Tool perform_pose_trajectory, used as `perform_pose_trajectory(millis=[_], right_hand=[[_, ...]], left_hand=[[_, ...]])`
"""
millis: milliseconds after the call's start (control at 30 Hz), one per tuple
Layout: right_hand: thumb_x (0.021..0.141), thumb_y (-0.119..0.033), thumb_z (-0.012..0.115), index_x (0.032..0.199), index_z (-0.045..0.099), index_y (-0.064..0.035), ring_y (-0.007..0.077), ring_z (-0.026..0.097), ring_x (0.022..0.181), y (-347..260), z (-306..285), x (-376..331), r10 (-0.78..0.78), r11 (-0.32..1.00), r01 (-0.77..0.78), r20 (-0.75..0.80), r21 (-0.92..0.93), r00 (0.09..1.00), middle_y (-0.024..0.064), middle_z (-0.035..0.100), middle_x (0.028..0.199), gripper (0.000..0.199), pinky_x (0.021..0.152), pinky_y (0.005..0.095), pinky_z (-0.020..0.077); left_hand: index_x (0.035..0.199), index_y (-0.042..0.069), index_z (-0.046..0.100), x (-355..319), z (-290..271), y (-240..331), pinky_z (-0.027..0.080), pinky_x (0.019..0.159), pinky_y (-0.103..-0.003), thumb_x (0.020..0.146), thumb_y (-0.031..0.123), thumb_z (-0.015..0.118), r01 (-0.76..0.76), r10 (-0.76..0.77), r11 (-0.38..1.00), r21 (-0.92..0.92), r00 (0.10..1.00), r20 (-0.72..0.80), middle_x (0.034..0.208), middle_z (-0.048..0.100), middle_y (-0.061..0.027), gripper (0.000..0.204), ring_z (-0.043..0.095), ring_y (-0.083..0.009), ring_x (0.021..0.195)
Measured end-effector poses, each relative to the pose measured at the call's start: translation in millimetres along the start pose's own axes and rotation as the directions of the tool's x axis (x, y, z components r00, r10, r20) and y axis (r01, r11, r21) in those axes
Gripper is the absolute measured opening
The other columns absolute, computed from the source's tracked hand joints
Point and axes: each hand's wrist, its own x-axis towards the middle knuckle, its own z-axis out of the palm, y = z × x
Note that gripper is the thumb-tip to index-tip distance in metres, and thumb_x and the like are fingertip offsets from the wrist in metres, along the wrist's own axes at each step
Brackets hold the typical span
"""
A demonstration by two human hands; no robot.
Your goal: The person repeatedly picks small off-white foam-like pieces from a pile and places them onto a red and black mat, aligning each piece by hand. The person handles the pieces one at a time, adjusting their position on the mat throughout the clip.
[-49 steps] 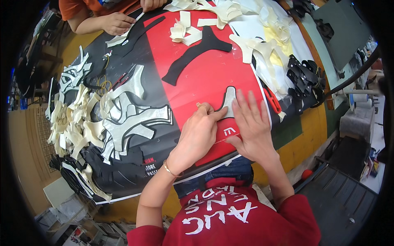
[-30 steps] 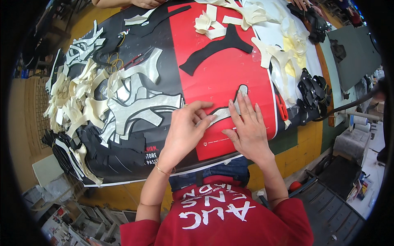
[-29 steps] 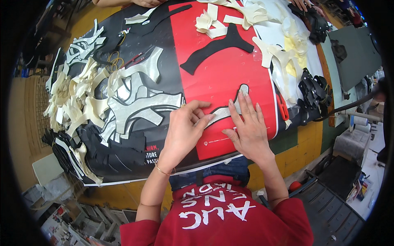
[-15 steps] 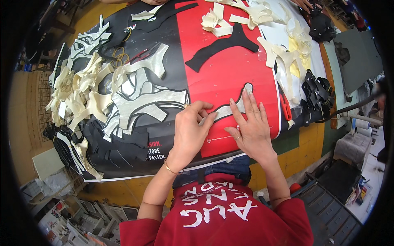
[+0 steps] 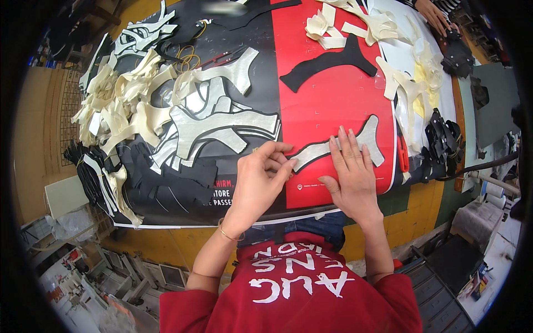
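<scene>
A Y-shaped piece of silvery-grey fabric with a black border lies on the red part of the table covering. At its narrow left end, my left hand has thumb and index finger pinched on the edge. My right hand rests flat across the middle of the piece, fingers stretched out and thumb spread; it hides part of the strip. The forked right end shows beyond my fingers. Farther back on the red area lies a similar all-black fabric piece.
Left of my hands is a stack of grey black-edged pieces, with cream fabric pieces and black pieces around it. More cream pieces and black bundles lie right. Another person's hand is at the far right.
My right hand has slid left along the piece, from its right end to its middle, uncovering the fork. My left hand keeps its pinch. The whole view has shifted.
</scene>
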Motion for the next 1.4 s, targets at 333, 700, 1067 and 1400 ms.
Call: perform_pose_trajectory(millis=[333, 700, 1067, 1400], right_hand=[[0.098, -0.056, 0.048, 0.15, 0.048, -0.0219, 0.0402, 0.022, 0.15, 1.6, -0.1, -1.2, 0.002, 1.0, -0.002, 0.026, -0.004, 1.0, 0.0218, 0.026, 0.162, 0.062, 0.119, 0.0577, 0.0187], [0.097, -0.053, 0.052, 0.15, 0.048, -0.0242, 0.04, 0.023, 0.15, 1.7, 1.0, -1.4, -0.001, 1.0, 0.001, 0.007, 0.003, 1.0, 0.0213, 0.025, 0.162, 0.061, 0.118, 0.0576, 0.0207], [0.096, -0.057, 0.051, 0.149, 0.049, -0.0261, 0.0387, 0.026, 0.149, 0.5, 0.2, -0.7, -0.008, 1.0, 0.007, -0.025, -0.008, 1.0, 0.0213, 0.029, 0.161, 0.061, 0.116, 0.0582, 0.0249], [0.097, -0.06, 0.046, 0.151, 0.045, -0.0159, 0.0375, 0.024, 0.151, -8.8, -1.9, -1.1, -0.044, 0.993, 0.044, 0.001, -0.105, 0.999, 0.0221, 0.027, 0.161, 0.07, 0.118, 0.0586, 0.0184]], left_hand=[[0.1, -0.008, 0.07, -3.0, 6.5, 0.7, 0.053, 0.059, -0.023, 0.091, 0.012, 0.073, 0.055, -0.057, 0.998, -0.024, 0.997, -0.056, 0.073, 0.07, -0.0106, 0.022, 0.067, -0.0099, 0.065], [0.077, -0.005, 0.068, -1.4, 14.1, 0.2, 0.036, 0.044, -0.023, 0.09, 0.013, 0.074, -0.048, 0.087, 0.951, 0.307, 0.989, -0.116, 0.053, 0.059, -0.0038, 0.023, 0.049, -0.0036, 0.047], [0.08, -0.002, 0.066, -2.5, 14.4, -1.7, 0.039, 0.046, -0.028, 0.085, 0.013, 0.077, -0.118, 0.198, 0.872, 0.474, 0.973, -0.12, 0.06, 0.059, -0.0075, 0.019, 0.05, -0.0123, 0.046], [0.156, 0.006, 0.032, -38.5, 18.3, -31.7, 0.009, 0.121, -0.055, 0.089, 0.055, 0.061, -0.449, 0.22, 0.475, 0.757, 0.893, 0.392, 0.165, 0.021, -0.0159, 0.088, 0.018, -0.0321, 0.153]])
